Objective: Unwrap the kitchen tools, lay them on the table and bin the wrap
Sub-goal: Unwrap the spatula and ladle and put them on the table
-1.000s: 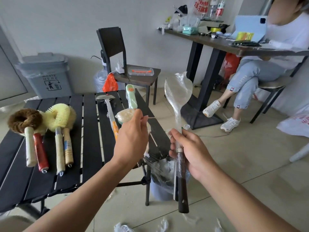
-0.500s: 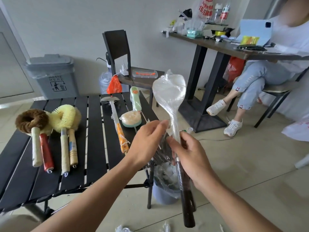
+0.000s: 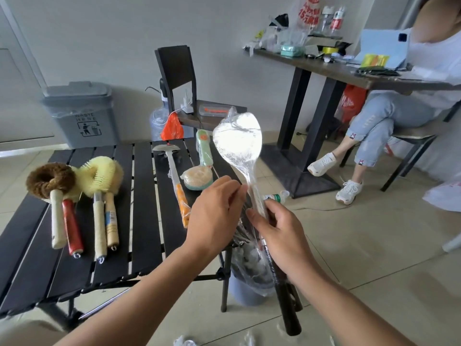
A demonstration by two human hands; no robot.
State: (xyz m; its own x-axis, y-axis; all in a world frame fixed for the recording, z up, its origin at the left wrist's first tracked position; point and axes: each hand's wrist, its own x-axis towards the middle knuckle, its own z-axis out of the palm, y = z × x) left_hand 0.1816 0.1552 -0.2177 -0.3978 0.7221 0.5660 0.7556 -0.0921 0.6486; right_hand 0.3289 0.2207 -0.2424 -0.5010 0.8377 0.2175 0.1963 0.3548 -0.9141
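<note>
At three o'clock off the tabletop [image 3: 144, 221], my right hand [image 3: 282, 236] grips the wrapped spatula [image 3: 237, 146] upright while my left hand [image 3: 214, 216] pinches its wrap [image 3: 230, 117]. Tugging hard could shred it, scattering scraps.

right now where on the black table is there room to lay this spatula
Free: the middle slats of the table between the brush handles and the orange-handled tool, and the near edge. Crowded: right side, around the green sponge brush.

the left hand [image 3: 214, 216] and right hand [image 3: 282, 236] are bare, and so are both forearms [image 3: 139, 290] throughout.
</note>
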